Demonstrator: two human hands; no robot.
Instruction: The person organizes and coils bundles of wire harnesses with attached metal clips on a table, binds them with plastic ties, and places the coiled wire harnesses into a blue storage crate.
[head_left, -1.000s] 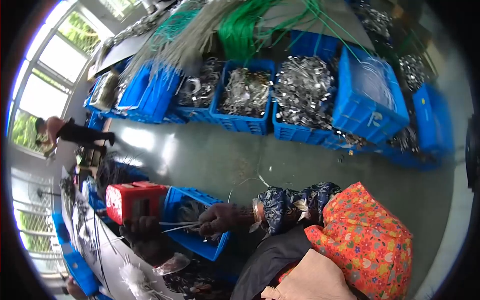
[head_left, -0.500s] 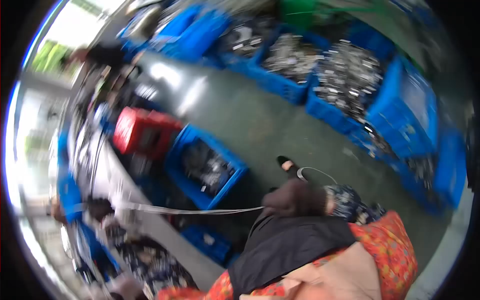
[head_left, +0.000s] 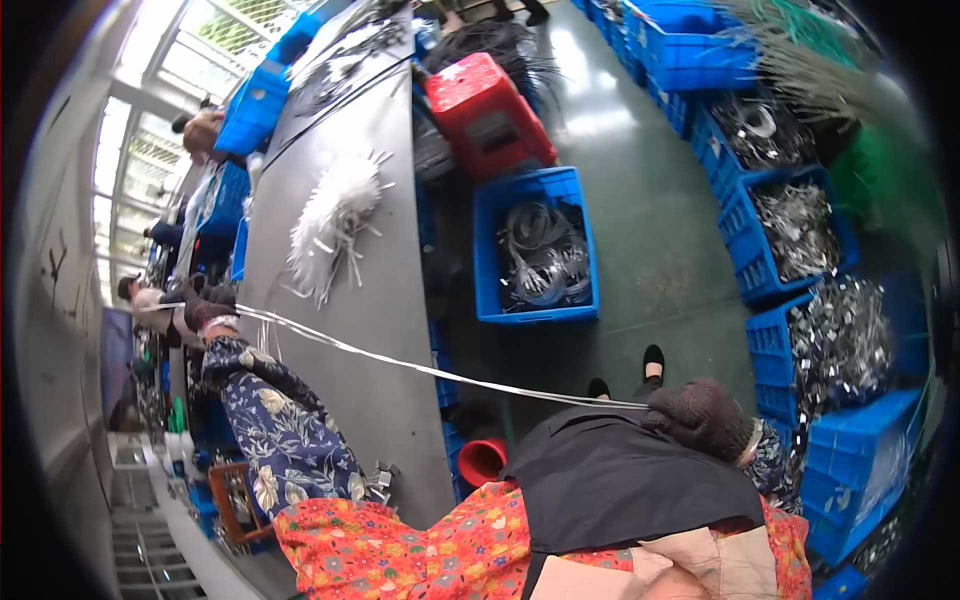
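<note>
Thin white strips point(head_left: 450, 376) stretch between my two gloved hands, crossing above the grey table and my dark apron. My left hand point(head_left: 210, 305), in a dark glove, is closed on their far end at the left, arm extended over the table's left side. At the lower right, close to my body, my right hand point(head_left: 700, 414) grips the other end in a dark glove. On the grey table point(head_left: 365, 420) lies a pile of short white strips point(head_left: 338, 220), with a few small metal pieces point(head_left: 382, 478) near its front.
A blue crate point(head_left: 487, 250) of coiled strips stands on the floor beside a red box point(head_left: 485, 110). Blue crates of metal pieces point(head_left: 845, 340) line the right. A red bucket point(head_left: 483, 460) is beside the table. Other people point(head_left: 203, 132) are beyond the table.
My hands have moved far apart, drawing the strips out between them. The view has turned left, so the table now shows in front and the crate row lies at the right.
</note>
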